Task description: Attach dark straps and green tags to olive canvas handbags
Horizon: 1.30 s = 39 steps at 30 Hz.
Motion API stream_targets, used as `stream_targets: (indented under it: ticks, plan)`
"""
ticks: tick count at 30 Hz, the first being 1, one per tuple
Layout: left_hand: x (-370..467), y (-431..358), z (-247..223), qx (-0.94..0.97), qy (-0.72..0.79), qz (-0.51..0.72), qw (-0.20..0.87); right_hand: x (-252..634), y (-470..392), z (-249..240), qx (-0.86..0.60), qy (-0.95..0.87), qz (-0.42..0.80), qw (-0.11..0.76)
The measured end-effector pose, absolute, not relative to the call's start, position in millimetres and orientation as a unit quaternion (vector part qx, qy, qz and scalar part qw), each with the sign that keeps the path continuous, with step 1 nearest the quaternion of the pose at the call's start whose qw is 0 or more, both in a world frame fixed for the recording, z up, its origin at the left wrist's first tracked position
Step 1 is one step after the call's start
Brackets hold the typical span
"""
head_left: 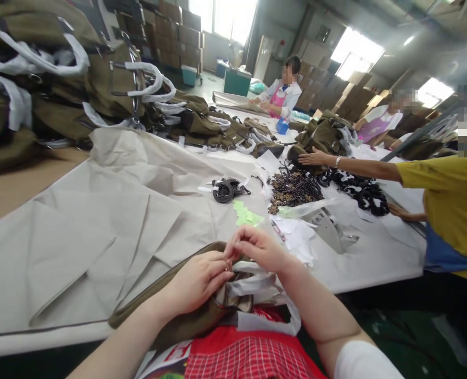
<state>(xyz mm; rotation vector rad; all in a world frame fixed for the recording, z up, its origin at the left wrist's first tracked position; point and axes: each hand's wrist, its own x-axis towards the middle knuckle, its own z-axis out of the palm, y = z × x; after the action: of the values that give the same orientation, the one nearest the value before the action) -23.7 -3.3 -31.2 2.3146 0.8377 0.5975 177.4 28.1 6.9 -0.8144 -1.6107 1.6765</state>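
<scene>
An olive-green cloth handbag [160,300] lies on its side at the table's near edge, against my red checked apron. White wrapping covers its handles [253,285], and part of a zip shows near its opening. My left hand [198,279] rests on the bag with its fingers curled in at the opening, closed on the bag's edge. Just beyond it, my right hand [259,247] is closed in a pinch, fingertips meeting those of the left. What the right fingers pinch is hidden. A small metal glint shows between the left fingers.
Grey-white sheeting [99,210] covers the table. Ahead lie coiled black straps [223,190], light-green paper pieces [246,213], beaded tassels [294,187] and a tape dispenser [330,229]. Olive bags [111,79] are heaped at back left. At right, a co-worker in yellow [450,195] reaches over the table.
</scene>
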Motion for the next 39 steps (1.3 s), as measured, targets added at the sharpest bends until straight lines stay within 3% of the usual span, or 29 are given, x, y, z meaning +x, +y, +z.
stream_targets:
  ticks: [3, 5, 7, 10, 12, 13, 17, 21, 25, 30, 34, 39]
  plan:
    - [-24.6, -4.8, -33.4, 0.861, 0.333, 0.211, 0.322, 193.7, 40.5, 4.4, -0.345, -0.501, 0.626, 0.488]
    - [-24.2, -6.0, -34.4, 0.858, 0.343, 0.201, 0.324, 206.1, 46.7, 2.1, -0.383, -0.471, 0.592, 0.530]
    - [-23.1, -6.3, -35.0, 0.856, 0.356, 0.184, 0.326, 214.1, 45.5, 2.5, -0.449, -0.500, 0.510, 0.536]
    - [-20.7, -5.3, -35.3, 0.851, 0.372, 0.165, 0.333, 213.0, 28.3, 12.8, -0.514, -0.603, 0.220, 0.569]
    - [-19.5, -4.6, -35.7, 0.846, 0.377, 0.165, 0.338, 203.8, 12.6, 22.7, -0.454, -0.716, 0.075, 0.525]
    - [-19.3, -4.4, -36.3, 0.844, 0.381, 0.168, 0.337, 197.5, 5.9, 26.4, -0.410, -0.781, 0.060, 0.466]
    - [-21.7, -5.3, -40.6, 0.842, 0.390, 0.196, 0.317, 172.4, -1.7, 21.8, -0.328, -0.920, 0.134, 0.170]
    - [-26.5, -8.9, -40.6, 0.838, 0.399, 0.219, 0.299, 164.4, 6.9, 1.2, -0.361, -0.922, 0.121, 0.066]
    - [-29.8, -11.5, -32.1, 0.809, 0.413, 0.254, 0.333, 169.6, 3.9, 2.5, -0.398, -0.903, 0.114, 0.111]
    - [-35.0, -5.6, -30.7, 0.676, 0.420, 0.271, 0.541, 181.3, -3.4, 18.3, -0.406, -0.851, 0.215, 0.252]
    - [-37.1, -3.2, -34.6, 0.647, 0.415, 0.276, 0.578, 184.6, -9.6, 15.6, -0.397, -0.819, 0.345, 0.229]
    - [-36.4, -3.5, -34.0, 0.653, 0.409, 0.293, 0.566, 181.6, -13.7, 7.2, -0.414, -0.824, 0.326, 0.209]
